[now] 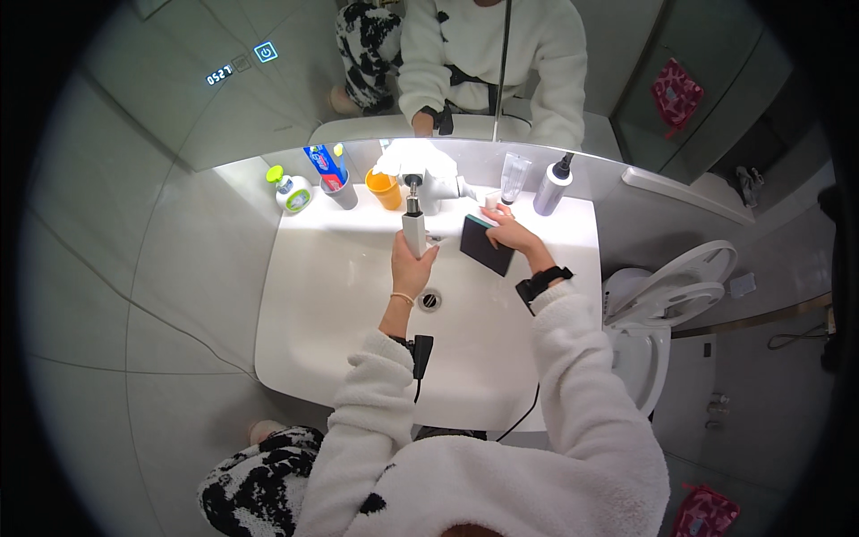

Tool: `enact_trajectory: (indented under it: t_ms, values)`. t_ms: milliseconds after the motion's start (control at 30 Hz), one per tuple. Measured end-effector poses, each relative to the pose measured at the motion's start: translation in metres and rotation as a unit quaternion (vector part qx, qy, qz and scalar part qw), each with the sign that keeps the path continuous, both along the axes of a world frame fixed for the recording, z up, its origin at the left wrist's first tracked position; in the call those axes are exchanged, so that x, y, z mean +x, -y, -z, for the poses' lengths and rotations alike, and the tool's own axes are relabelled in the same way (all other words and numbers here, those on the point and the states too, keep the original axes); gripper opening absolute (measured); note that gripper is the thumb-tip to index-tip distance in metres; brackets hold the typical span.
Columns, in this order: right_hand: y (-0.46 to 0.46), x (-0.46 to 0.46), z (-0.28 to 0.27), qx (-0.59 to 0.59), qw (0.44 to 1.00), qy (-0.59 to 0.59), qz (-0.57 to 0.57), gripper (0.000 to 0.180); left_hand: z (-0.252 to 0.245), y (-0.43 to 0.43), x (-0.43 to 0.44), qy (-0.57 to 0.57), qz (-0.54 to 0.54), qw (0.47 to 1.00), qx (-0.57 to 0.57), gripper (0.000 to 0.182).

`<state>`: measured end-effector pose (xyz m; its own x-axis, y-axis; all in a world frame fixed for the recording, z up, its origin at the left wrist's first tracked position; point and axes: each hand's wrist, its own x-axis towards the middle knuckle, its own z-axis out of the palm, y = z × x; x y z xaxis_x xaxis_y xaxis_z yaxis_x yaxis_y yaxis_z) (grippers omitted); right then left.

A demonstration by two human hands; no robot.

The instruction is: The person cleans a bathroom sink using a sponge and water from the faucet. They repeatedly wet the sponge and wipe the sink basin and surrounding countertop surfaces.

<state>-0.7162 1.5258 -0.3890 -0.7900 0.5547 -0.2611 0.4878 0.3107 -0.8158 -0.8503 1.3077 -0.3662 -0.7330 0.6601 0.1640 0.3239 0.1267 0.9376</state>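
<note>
My left hand (411,270) is closed around the white rectangular spout head (414,231) of the faucet, above the sink basin. A chrome connector (413,196) joins this head to the white faucet body (437,194), whose top is washed out by glare. In my right hand (515,233) is a flat dark pad (484,247) with a teal edge, tilted over the basin's right side. The fingertips of that hand lie close to the faucet's side lever (472,193); whether they touch it I cannot tell. Below sits the round drain (429,301) of the white sink (322,302).
Along the back ledge stand a green-capped pump bottle (294,192), a grey cup (343,196) with toothpaste and a toothbrush, an orange cup (384,190), a clear tube (515,177) and a grey bottle (553,188). A mirror (282,101) hangs above; a toilet (641,356) is right.
</note>
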Motion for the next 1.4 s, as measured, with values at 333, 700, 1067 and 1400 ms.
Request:
enact_trajectory:
  t_ms: [333,700,1067,1400]
  values:
    - [0.015,0.014,-0.014,-0.063,0.998,-0.023,0.02,0.061,0.004,0.002,-0.006,-0.013,0.004,1.0,0.002,0.043]
    - [-0.019,0.009,-0.004,-0.062,0.99,-0.109,0.064,0.034,-0.02,0.0,0.013,0.087,0.017,0.996,0.023,0.047]
    - [-0.006,0.038,-0.028,-0.074,0.993,-0.068,0.059,0.046,-0.018,0.006,0.007,0.08,0.025,0.996,0.013,0.047]
    - [0.029,0.011,0.028,0.509,0.85,0.003,0.138,0.044,-0.025,-0.016,0.03,0.217,0.046,0.971,0.087,0.044]
